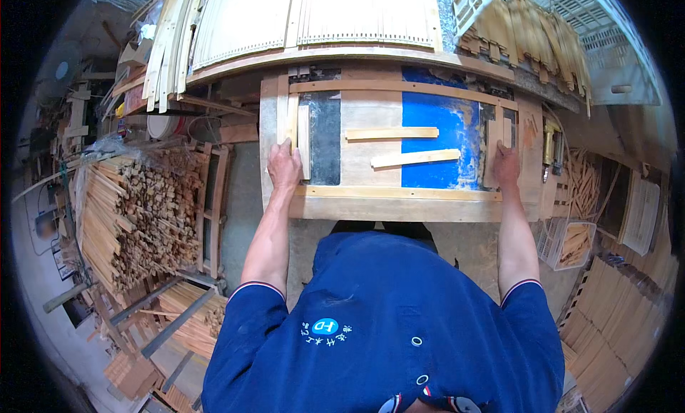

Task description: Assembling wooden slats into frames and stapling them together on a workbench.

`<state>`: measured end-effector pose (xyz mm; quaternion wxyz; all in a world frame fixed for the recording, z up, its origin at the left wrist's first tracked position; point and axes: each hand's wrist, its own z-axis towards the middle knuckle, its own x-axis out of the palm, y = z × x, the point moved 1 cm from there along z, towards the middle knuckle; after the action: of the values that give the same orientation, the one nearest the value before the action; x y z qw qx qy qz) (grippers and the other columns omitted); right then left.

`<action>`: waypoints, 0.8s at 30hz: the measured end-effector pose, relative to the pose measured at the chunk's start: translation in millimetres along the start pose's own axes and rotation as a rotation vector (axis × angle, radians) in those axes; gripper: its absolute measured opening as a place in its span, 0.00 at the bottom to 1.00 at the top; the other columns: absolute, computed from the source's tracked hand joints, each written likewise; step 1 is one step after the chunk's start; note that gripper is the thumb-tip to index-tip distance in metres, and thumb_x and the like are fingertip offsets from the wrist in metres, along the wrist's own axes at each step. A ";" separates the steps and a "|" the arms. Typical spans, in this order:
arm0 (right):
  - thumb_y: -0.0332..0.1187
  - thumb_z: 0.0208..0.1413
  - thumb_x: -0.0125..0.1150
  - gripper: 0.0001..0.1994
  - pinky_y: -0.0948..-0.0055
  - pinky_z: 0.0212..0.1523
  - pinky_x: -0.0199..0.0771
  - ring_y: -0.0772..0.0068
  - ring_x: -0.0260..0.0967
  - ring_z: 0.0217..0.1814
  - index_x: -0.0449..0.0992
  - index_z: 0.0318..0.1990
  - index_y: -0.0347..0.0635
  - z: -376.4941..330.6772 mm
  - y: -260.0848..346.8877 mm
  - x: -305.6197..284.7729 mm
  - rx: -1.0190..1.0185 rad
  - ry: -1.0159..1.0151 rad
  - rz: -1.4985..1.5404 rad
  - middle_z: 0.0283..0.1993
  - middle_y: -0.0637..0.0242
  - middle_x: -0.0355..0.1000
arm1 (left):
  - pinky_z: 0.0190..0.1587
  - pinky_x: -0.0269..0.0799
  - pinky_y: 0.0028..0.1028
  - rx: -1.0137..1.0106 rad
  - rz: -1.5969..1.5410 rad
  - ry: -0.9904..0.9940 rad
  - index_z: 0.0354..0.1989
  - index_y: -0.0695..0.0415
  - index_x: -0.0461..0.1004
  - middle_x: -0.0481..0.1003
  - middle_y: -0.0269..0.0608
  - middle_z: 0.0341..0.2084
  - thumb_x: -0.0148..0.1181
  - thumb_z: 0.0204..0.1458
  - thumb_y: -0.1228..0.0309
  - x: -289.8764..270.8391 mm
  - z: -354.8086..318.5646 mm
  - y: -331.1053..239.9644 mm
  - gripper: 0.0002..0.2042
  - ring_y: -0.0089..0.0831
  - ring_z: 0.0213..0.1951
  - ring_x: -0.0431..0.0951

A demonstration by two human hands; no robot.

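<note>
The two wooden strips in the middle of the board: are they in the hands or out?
Out: the upper strip and lower strip lie on the board, with the left hand and right hand apart from them.

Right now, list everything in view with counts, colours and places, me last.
Workbench: one, light brown, centre
Crosswise strips: two, brown, bench's front and back
Short loose strips: two, pale, mid-bench
Blue panel: one, blue, bench's right half
Dark panel: one, blackish, bench's left
Slats: many, pale, beyond bench
Wood bundle: uncountable, brown, top right
Stick stack: many, tan, left
Tool: one, brass-coloured, right of bench
Basket: one, whitish, lower right
Crate: at least one, white, top right
Clutter: uncountable, mixed, far left
Shirt: one, dark blue, bottom centre
Left hand: one, bare, bench's left
Right hand: one, bare, bench's right
</note>
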<state>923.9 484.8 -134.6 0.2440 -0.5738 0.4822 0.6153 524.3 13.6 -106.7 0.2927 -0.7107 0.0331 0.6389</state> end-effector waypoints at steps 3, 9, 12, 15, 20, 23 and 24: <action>0.38 0.68 0.53 0.16 0.50 0.47 0.73 0.42 0.72 0.47 0.80 0.58 0.49 -5.0 22.7 -8.9 -0.029 0.023 -0.095 0.43 0.42 0.71 | 0.48 0.73 0.45 -0.014 -0.033 0.021 0.55 0.58 0.78 0.73 0.52 0.38 0.63 0.55 0.67 0.6 -0.7 7.5 0.18 0.50 0.45 0.75; 0.47 0.70 0.48 0.18 0.47 0.52 0.72 0.38 0.72 0.51 0.80 0.58 0.55 -3.1 21.4 -12.1 0.084 0.125 -0.140 0.49 0.39 0.71 | 0.49 0.70 0.45 0.113 0.125 -0.057 0.53 0.52 0.79 0.70 0.47 0.41 0.63 0.57 0.63 4.7 4.6 1.2 0.17 0.47 0.45 0.73; 0.44 0.70 0.47 0.18 0.47 0.54 0.72 0.37 0.72 0.53 0.78 0.60 0.55 0.2 24.3 -10.0 0.167 0.145 -0.117 0.51 0.39 0.70 | 0.50 0.66 0.43 0.147 0.290 -0.062 0.54 0.49 0.79 0.69 0.44 0.42 0.61 0.58 0.60 -1.9 8.1 0.1 0.17 0.44 0.46 0.70; 0.43 0.69 0.47 0.19 0.48 0.55 0.72 0.37 0.72 0.53 0.76 0.62 0.56 -3.1 25.5 -10.7 0.064 0.179 -0.165 0.49 0.38 0.71 | 0.51 0.66 0.44 0.181 0.268 -0.055 0.56 0.48 0.78 0.69 0.45 0.43 0.60 0.60 0.60 -5.9 5.3 5.8 0.17 0.44 0.47 0.70; 0.34 0.64 0.48 0.18 0.46 0.49 0.75 0.38 0.75 0.48 0.78 0.58 0.50 -8.4 11.3 -18.9 -0.011 0.116 -0.209 0.43 0.41 0.74 | 0.54 0.65 0.45 0.223 0.296 -0.052 0.58 0.48 0.77 0.69 0.46 0.48 0.55 0.62 0.57 3.6 5.1 -3.4 0.18 0.45 0.51 0.68; 0.32 0.59 0.51 0.15 0.45 0.44 0.77 0.40 0.77 0.42 0.80 0.49 0.45 10.5 -32.3 2.2 -0.088 0.199 -0.259 0.37 0.46 0.77 | 0.53 0.67 0.50 0.224 0.135 0.125 0.56 0.52 0.77 0.71 0.55 0.47 0.55 0.60 0.61 4.9 14.0 2.2 0.19 0.52 0.52 0.71; 0.33 0.59 0.51 0.11 0.44 0.42 0.77 0.41 0.77 0.39 0.80 0.42 0.40 10.2 -17.3 10.4 -0.159 0.134 -0.214 0.34 0.46 0.77 | 0.51 0.69 0.49 0.317 0.227 -0.061 0.55 0.54 0.77 0.72 0.57 0.46 0.57 0.59 0.60 2.3 6.1 14.7 0.18 0.52 0.49 0.73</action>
<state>931.6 498.2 -151.0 0.2291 -0.6793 0.3832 0.5824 513.1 5.0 -114.3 0.3281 -0.6276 0.2043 0.6758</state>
